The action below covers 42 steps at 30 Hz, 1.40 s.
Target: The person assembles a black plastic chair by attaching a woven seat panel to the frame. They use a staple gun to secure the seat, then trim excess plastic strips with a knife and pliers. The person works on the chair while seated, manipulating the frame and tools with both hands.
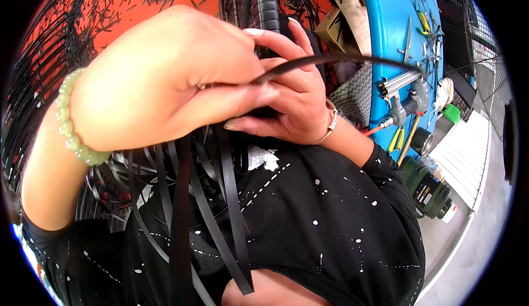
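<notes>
My left hand, with a green bead bracelet on its wrist, pinches a flat black strip between thumb and forefinger. The strip arches away to the right, over my right hand. My right hand, with a thin bangle, curls around a black strip-wrapped bar. Two of its fingers stand raised at the bar's side. My left hand covers part of that hold. Below both hands, several loose black strips hang down in front of my black patterned shirt.
A red surface strewn with short black offcuts lies at the far left. Bundles of black strips line the left edge. On the right, a blue table bears yellow-handled pliers and a clamp-like metal fixture. A dark green motor-like machine stands below.
</notes>
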Available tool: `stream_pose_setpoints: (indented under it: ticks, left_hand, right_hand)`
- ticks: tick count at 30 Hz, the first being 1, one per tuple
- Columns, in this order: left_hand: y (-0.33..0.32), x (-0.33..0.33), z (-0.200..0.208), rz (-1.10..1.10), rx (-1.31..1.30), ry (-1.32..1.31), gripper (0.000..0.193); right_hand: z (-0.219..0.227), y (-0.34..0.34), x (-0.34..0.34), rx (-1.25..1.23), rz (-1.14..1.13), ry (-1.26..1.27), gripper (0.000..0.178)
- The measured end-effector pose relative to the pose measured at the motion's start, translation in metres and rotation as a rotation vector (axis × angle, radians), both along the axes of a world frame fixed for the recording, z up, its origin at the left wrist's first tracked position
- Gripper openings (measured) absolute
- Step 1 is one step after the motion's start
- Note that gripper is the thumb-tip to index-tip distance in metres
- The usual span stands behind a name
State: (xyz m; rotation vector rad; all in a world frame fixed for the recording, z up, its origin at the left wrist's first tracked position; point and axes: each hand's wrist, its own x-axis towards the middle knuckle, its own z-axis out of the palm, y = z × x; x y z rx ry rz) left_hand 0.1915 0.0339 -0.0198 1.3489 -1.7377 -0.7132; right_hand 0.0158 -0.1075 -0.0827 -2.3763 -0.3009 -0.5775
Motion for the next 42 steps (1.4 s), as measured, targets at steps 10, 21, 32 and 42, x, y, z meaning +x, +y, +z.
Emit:
stream_pose_setpoints:
  ticks: [10,21,32,42]
  left_hand:
    - [0.006,-0.004,-0.027,0.34,0.61,0.462,0.043]
    - [0.015,0.021,-0.03,0.17,-0.101,-0.201,0.036]
    - [0.019,0.02,-0.053,0.208,0.148,-0.104,0.016]
    - [0.022,0.008,-0.04,0.561,0.836,0.889,0.013]
  right_hand:
    - [-0.009,0.005,-0.004,0.213,0.001,-0.122,0.042]
    - [0.011,0.01,-0.009,0.031,-0.055,0.003,0.031]
    - [0.03,0.017,-0.016,-0.159,0.203,-0.154,0.023]
    - [0.025,0.022,-0.032,0.007,0.292,0.007,0.024]
